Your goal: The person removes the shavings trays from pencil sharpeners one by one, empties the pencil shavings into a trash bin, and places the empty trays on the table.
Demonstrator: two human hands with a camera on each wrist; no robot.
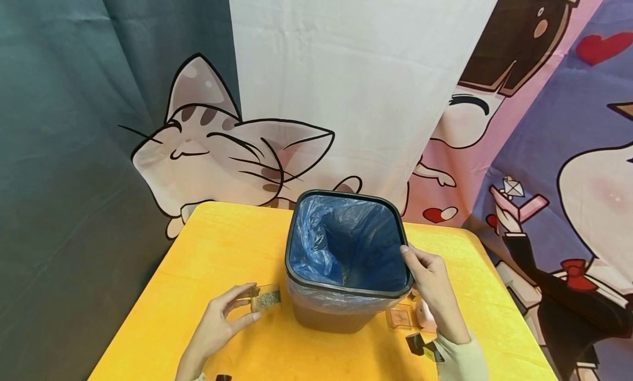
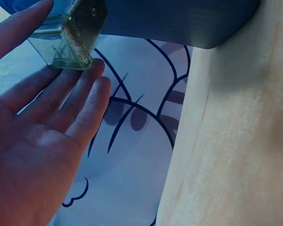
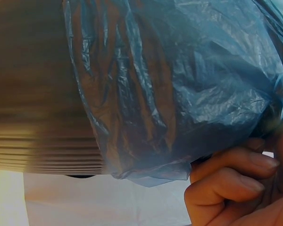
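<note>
A brown trash bin (image 1: 328,318) with a black rim stands on the yellow table, lined with a blue plastic bag (image 1: 316,243). My right hand (image 1: 435,276) grips the bin's right rim, thumb over the inner side. In the right wrist view its fingers (image 3: 226,183) curl under the bag's folded-over edge (image 3: 146,176). To the left of the bin, my left hand (image 1: 217,323) holds a small clear plastic box (image 1: 267,299) between thumb and fingertips. The left wrist view shows the box (image 2: 80,35) tilted, with pale grainy stuff along one wall. A small bit of debris lies deep in the bag.
Behind the bin's right side, a small clear orange-tinted box (image 1: 399,317) and a rounded pale pink object (image 1: 425,316) lie on the yellow table (image 1: 237,243), near my right wrist. A printed cartoon curtain (image 1: 356,95) hangs beyond the table's far edge.
</note>
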